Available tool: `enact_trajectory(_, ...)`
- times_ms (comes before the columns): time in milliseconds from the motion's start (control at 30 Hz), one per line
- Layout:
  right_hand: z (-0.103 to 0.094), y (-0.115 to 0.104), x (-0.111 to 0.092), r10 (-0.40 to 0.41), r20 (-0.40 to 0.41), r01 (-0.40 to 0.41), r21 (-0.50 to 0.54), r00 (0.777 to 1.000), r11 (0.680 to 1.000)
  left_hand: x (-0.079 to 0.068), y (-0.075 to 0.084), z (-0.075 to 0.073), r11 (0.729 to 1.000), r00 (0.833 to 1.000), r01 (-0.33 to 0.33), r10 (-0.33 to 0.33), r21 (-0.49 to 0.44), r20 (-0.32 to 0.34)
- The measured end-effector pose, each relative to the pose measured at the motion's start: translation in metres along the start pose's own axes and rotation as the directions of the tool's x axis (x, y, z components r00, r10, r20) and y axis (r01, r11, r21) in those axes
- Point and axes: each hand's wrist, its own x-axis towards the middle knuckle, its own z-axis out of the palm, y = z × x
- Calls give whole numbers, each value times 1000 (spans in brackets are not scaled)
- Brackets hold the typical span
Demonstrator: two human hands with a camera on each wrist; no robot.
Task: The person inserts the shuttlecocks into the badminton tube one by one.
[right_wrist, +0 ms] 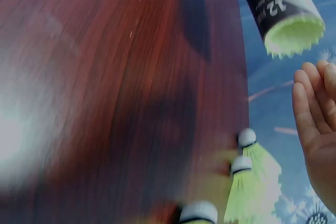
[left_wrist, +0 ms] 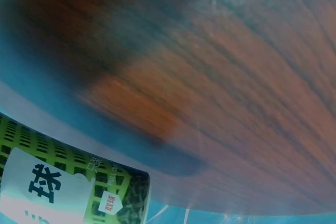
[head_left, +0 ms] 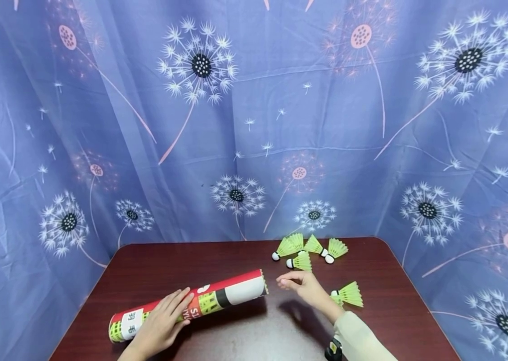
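My left hand [head_left: 162, 317] holds a long shuttlecock tube [head_left: 211, 301] across its middle, fingers over the top and thumb on the near side. Red, white and yellow-green, the tube slants with its right end raised over the table. A jagged yellow-green edge [right_wrist: 294, 36] lines its open mouth in the right wrist view. Just off that mouth is my right hand [head_left: 307, 287], its fingers loosely bent and nothing held in them. The left wrist view shows the tube's other end [left_wrist: 118, 195] but not the left hand.
Several yellow-green shuttlecocks [head_left: 300, 261] with white heads lie bunched at the table's back edge. Another single shuttlecock [head_left: 350, 294] lies beyond the right forearm. The dark red-brown table [head_left: 168, 260] backs onto a blue dandelion-print curtain [head_left: 263, 120]. A black wrist device [head_left: 334, 348] is on the right wrist.
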Motion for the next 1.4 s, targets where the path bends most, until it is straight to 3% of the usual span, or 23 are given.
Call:
enact_trajectory(367,-48,1,-27,18,-120,-30,-99,993,995,-1,-1,1,1000,1000,7,-7,-5,-27)
enact_trajectory(700,-94,12,-56,-6,-258,-50,-209,966,977,-4,-2,0,1000,999,10,-10,-19,-33)
enact_trajectory(833,-110,13,-68,26,-307,-104,-243,951,964,-6,-2,0,1000,1000,12,-13,-19,-24)
enact_trajectory(1000,-125,14,-84,111,-364,-229,-299,925,926,-6,-4,-2,1000,999,25,-25,-2,-27)
enact_trajectory(1067,-130,14,-90,132,-373,-254,-299,918,920,-7,-4,-3,1000,999,30,-30,-4,-30)
enact_trajectory(1300,-139,21,-107,189,-383,-278,-191,904,941,-9,-5,1,1000,999,24,-24,-14,-30)
enact_trajectory(1400,-140,23,-109,207,-393,-307,-210,896,928,-9,-5,2,999,999,29,-30,-20,-29)
